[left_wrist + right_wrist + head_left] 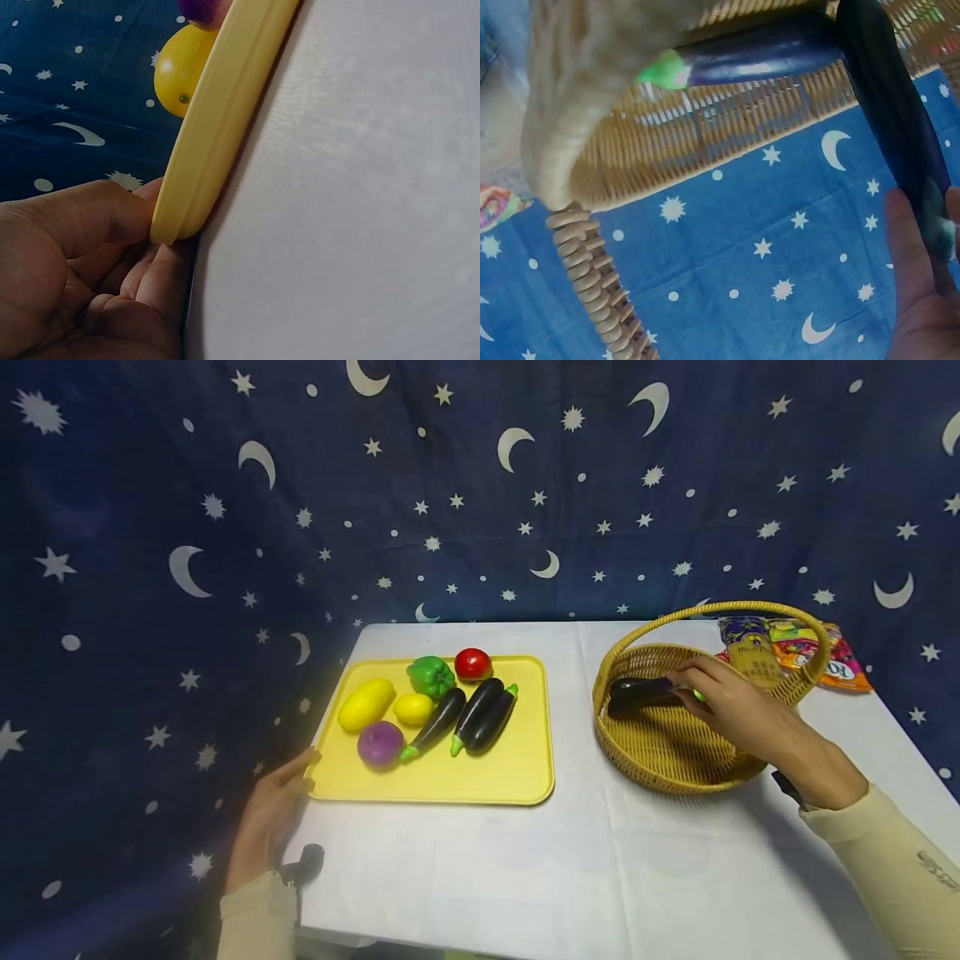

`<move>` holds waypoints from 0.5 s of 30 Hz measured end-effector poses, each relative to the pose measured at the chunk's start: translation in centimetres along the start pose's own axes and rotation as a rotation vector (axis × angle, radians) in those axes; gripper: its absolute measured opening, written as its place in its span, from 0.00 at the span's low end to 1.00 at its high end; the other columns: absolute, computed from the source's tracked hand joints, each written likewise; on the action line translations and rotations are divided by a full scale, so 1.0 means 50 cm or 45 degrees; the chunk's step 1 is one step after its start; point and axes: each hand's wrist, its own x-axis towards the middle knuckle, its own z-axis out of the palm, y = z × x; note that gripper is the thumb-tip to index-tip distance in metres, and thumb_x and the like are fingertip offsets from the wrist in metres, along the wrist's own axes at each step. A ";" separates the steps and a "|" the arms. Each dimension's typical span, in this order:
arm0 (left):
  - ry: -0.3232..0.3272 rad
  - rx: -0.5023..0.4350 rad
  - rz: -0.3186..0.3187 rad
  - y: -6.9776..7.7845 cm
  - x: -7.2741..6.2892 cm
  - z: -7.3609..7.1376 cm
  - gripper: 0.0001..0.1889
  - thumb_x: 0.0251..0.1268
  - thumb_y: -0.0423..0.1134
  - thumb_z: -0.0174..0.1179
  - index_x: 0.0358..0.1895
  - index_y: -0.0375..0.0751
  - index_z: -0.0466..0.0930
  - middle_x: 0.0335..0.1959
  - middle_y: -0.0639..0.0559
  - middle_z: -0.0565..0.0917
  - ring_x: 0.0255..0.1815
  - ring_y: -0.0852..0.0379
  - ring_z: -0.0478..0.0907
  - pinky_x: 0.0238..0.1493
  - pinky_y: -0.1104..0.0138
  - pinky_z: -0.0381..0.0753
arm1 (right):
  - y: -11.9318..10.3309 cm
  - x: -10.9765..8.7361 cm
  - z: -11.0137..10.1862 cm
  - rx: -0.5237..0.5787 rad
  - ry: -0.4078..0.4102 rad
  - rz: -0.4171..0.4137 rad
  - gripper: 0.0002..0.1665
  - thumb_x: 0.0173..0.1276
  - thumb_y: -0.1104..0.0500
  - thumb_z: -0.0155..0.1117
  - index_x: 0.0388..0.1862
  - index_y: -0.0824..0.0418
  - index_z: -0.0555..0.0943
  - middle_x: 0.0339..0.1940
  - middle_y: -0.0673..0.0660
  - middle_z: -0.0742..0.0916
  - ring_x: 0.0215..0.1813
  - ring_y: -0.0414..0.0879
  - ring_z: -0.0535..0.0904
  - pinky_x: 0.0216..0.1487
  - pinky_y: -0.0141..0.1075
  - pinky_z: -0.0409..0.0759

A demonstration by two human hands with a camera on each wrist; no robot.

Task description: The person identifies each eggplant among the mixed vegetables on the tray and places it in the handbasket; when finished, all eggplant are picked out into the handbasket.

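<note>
My right hand [738,710] reaches into the round wicker basket [671,783] on the right and grips a dark eggplant [896,112] by its stem end. A second eggplant [761,51] with a green stem lies inside the basket, its body meeting the held one in the right wrist view. At the left, my left hand [266,814] pinches the near left corner of a yellow tray [465,783], thumb at the rim and fingers beneath. On the tray lie three eggplants [438,722], a purple onion [380,744], a lemon [413,709] and a yellow mango [366,705].
A green pepper [431,677] and a tomato [473,665] sit at the tray's far side. The basket's tall handle [720,607] arches over its opening. Colourful snack packets [821,656] lie behind the basket. A starry dark blue cloth [480,485] hangs behind the white table [525,868].
</note>
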 end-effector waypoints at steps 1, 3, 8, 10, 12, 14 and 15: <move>-0.001 0.009 -0.007 -0.001 -0.001 0.000 0.30 0.81 0.39 0.52 0.83 0.61 0.65 0.88 0.63 0.55 0.92 0.44 0.41 0.90 0.39 0.43 | 0.002 -0.001 0.001 -0.007 -0.006 0.001 0.36 0.88 0.42 0.38 0.44 0.68 0.85 0.40 0.60 0.86 0.38 0.48 0.83 0.38 0.37 0.81; -0.009 0.007 0.000 -0.002 -0.001 0.000 0.30 0.81 0.39 0.52 0.83 0.61 0.65 0.88 0.62 0.55 0.92 0.44 0.41 0.90 0.39 0.43 | 0.005 -0.003 0.002 -0.025 -0.013 -0.001 0.36 0.88 0.43 0.37 0.43 0.68 0.84 0.39 0.60 0.86 0.37 0.48 0.82 0.36 0.39 0.82; -0.006 -0.016 -0.009 0.001 -0.007 -0.001 0.30 0.82 0.39 0.52 0.83 0.61 0.65 0.88 0.64 0.55 0.92 0.44 0.41 0.90 0.39 0.43 | 0.016 -0.007 -0.004 -0.052 -0.140 0.029 0.09 0.80 0.61 0.63 0.41 0.67 0.81 0.38 0.60 0.83 0.38 0.49 0.80 0.33 0.43 0.83; -0.008 -0.030 -0.039 0.004 -0.010 -0.002 0.31 0.82 0.40 0.52 0.83 0.64 0.64 0.88 0.65 0.55 0.92 0.45 0.40 0.90 0.40 0.44 | 0.019 -0.007 -0.011 -0.066 -0.244 0.086 0.10 0.68 0.70 0.74 0.41 0.65 0.79 0.38 0.58 0.82 0.37 0.48 0.80 0.31 0.43 0.83; -0.009 -0.038 -0.044 0.005 -0.009 -0.003 0.31 0.81 0.39 0.52 0.83 0.64 0.64 0.88 0.65 0.55 0.92 0.44 0.40 0.90 0.39 0.43 | 0.023 -0.003 -0.017 -0.075 -0.351 0.148 0.20 0.56 0.74 0.79 0.40 0.63 0.78 0.37 0.56 0.80 0.36 0.47 0.78 0.30 0.43 0.82; -0.004 -0.029 -0.045 0.005 -0.006 -0.004 0.31 0.81 0.39 0.52 0.83 0.64 0.65 0.88 0.64 0.56 0.92 0.44 0.40 0.90 0.40 0.42 | 0.027 0.003 -0.023 -0.098 -0.452 0.193 0.18 0.59 0.73 0.77 0.39 0.61 0.77 0.36 0.54 0.79 0.34 0.44 0.76 0.29 0.40 0.79; -0.009 -0.030 -0.043 0.004 -0.004 -0.005 0.31 0.81 0.39 0.52 0.83 0.63 0.65 0.88 0.63 0.55 0.92 0.44 0.40 0.90 0.40 0.41 | 0.029 0.007 -0.025 -0.103 -0.499 0.214 0.17 0.61 0.72 0.76 0.38 0.60 0.76 0.35 0.53 0.78 0.33 0.43 0.74 0.29 0.39 0.77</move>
